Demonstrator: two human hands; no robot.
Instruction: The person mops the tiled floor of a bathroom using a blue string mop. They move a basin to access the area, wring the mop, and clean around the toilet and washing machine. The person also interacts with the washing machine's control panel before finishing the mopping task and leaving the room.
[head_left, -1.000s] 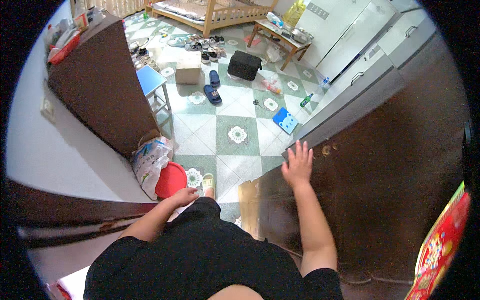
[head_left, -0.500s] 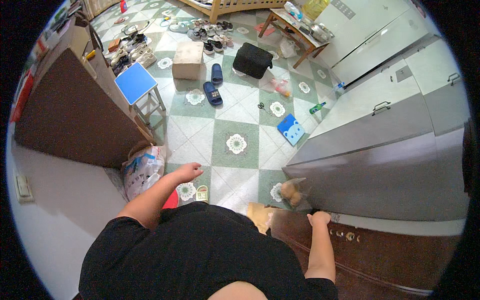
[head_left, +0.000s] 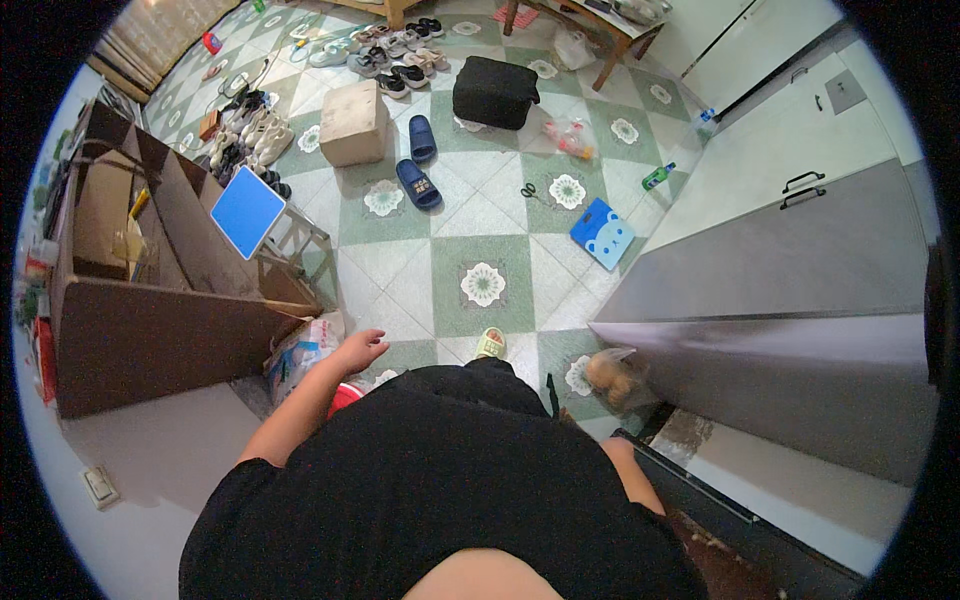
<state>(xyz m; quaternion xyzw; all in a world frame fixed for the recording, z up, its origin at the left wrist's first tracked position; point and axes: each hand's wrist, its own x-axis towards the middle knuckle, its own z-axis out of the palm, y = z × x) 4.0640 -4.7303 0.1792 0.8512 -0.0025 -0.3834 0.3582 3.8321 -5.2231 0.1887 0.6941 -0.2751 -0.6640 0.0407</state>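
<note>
My left hand hangs in the air with its fingers loosely apart and nothing in it. Beside it stand a stuffed plastic bag and a red tub, partly behind my forearm. My right hand is low on the right, closed at the edge of a dark brown door; its fingers are mostly hidden. Close by, on the floor, lies a clear bag of round brown items. One of my feet, in a pale yellow-green slipper, shows ahead of my black shirt.
A blue-topped stool stands by a brown shelf unit on the left. Ahead are blue slippers, a beige cube, a black stool, scissors, a blue bear-faced scale and a green bottle. Grey cabinets line the right.
I have moved forward and a slippered foot shows farther ahead. The door has swung, its edge now facing up beside my body, with my right hand still at it. My left hand remains free.
</note>
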